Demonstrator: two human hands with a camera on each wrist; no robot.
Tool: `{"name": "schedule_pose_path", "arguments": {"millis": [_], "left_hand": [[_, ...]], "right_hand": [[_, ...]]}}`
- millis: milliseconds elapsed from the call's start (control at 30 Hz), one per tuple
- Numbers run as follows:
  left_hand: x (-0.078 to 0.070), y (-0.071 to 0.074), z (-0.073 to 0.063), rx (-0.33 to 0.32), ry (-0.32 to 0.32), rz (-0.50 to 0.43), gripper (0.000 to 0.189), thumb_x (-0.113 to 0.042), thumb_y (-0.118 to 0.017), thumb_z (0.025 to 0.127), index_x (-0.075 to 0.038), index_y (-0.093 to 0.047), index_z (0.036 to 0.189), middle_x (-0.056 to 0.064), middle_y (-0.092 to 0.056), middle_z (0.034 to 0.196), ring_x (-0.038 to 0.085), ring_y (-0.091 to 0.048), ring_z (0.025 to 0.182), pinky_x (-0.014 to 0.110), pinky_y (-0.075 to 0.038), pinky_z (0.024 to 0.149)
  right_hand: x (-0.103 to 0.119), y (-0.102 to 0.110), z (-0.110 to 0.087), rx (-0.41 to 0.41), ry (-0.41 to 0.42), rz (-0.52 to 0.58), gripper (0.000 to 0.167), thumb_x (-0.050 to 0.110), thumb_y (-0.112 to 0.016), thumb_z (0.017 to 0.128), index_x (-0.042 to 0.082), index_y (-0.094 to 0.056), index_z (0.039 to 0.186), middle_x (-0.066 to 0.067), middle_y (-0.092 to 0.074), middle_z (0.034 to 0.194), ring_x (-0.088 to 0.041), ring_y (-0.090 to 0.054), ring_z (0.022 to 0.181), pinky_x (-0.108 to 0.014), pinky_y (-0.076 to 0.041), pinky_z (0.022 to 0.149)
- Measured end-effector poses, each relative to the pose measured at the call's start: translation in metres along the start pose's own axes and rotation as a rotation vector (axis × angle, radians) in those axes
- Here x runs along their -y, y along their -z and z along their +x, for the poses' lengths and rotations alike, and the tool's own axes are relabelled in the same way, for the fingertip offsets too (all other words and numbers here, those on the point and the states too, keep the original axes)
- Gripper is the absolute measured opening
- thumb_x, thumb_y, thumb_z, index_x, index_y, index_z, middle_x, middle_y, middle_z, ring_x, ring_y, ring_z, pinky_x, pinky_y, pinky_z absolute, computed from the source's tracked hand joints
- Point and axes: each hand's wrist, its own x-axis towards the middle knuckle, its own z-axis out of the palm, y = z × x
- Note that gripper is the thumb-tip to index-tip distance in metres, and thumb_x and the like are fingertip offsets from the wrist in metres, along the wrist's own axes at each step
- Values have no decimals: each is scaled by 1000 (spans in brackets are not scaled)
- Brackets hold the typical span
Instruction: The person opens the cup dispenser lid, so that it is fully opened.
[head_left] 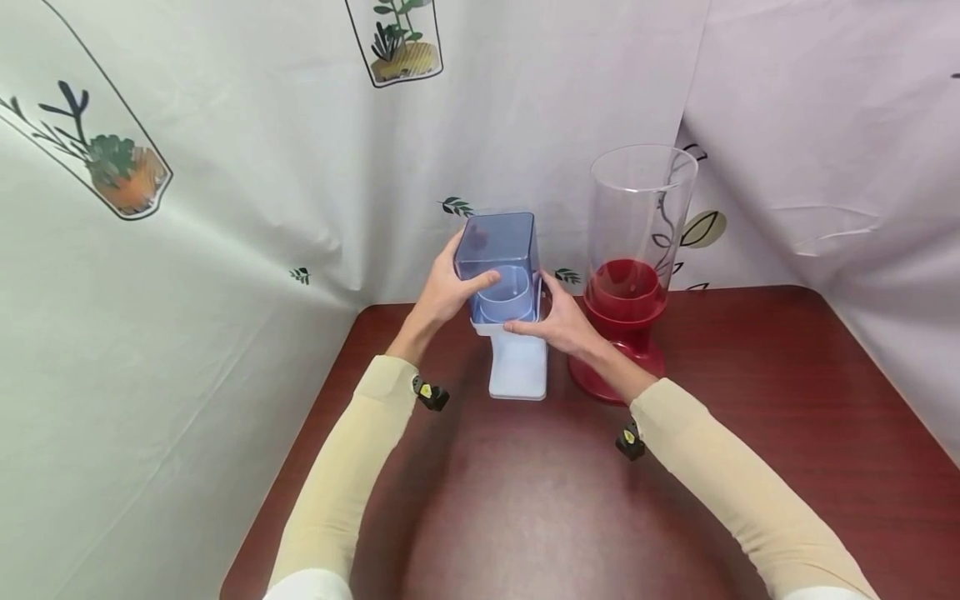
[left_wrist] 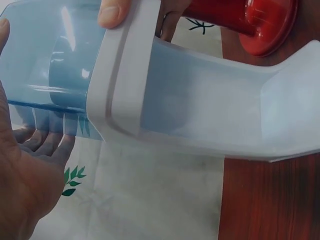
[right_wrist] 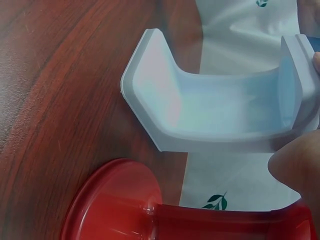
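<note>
A dispenser with a see-through blue box (head_left: 497, 237) on top and a white C-shaped stand (head_left: 519, 367) below is between my hands near the back of the table. My left hand (head_left: 444, 287) grips the blue box from the left, thumb across its front and fingers round behind. From the right, my right hand (head_left: 564, 321) holds the bottom of the box at the white collar (left_wrist: 131, 75). Through the blue wall shows a round inner cup (head_left: 504, 292). The right wrist view has the white stand's open side (right_wrist: 225, 100) in full, with only part of the right hand at the edge.
Just right of the right hand stands a tall clear cylinder (head_left: 637, 217) on a red pedestal (head_left: 633, 333), close to the right forearm. A pale patterned sheet (head_left: 300, 167) hangs behind and left of the dark red-brown table (head_left: 525, 483).
</note>
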Motion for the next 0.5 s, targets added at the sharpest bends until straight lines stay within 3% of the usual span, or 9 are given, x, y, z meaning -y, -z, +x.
{"name": "schedule_pose_path", "arguments": {"millis": [500], "left_hand": [[-9, -2, -19, 31, 8, 43, 91, -26, -84, 90, -16, -34, 165, 10, -55, 150, 29, -61, 128, 47, -49, 111]], "right_hand": [[3, -2, -21, 0, -5, -29, 112, 32, -91, 82, 9, -22, 167, -14, -44, 158, -32, -49, 140, -49, -46, 115]]}}
